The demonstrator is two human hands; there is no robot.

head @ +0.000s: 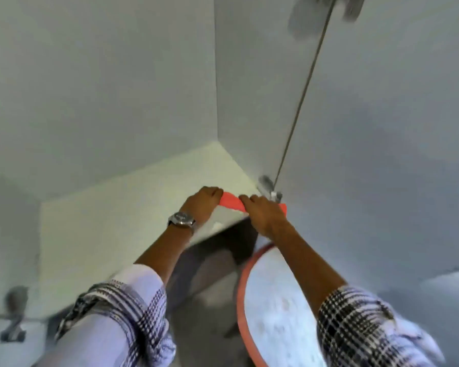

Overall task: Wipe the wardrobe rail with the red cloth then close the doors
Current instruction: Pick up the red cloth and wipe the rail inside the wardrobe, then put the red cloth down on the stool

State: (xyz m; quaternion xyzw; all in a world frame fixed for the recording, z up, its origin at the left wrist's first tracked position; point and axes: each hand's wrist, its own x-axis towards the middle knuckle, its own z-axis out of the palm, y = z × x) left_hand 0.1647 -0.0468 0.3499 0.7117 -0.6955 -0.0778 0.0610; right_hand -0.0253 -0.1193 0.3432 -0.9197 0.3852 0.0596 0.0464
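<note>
The red cloth [232, 200] is stretched between my two hands low in the open white wardrobe. My left hand [203, 205], with a wristwatch, grips its left end; my right hand [264, 214] grips its right end beside a metal hinge [269, 188] at the bottom of the right door [382, 128]. The cloth lies over the front edge of the wardrobe floor panel [133, 215]. No rail is clearly in view. A blurred metal hinge [326, 11] shows at the top right.
A round pale object with an orange rim [270, 308] stands on the grey floor below my right arm. Another metal hinge [13, 316] sits at the lower left on the left door. The wardrobe's white back wall [104, 88] rises ahead.
</note>
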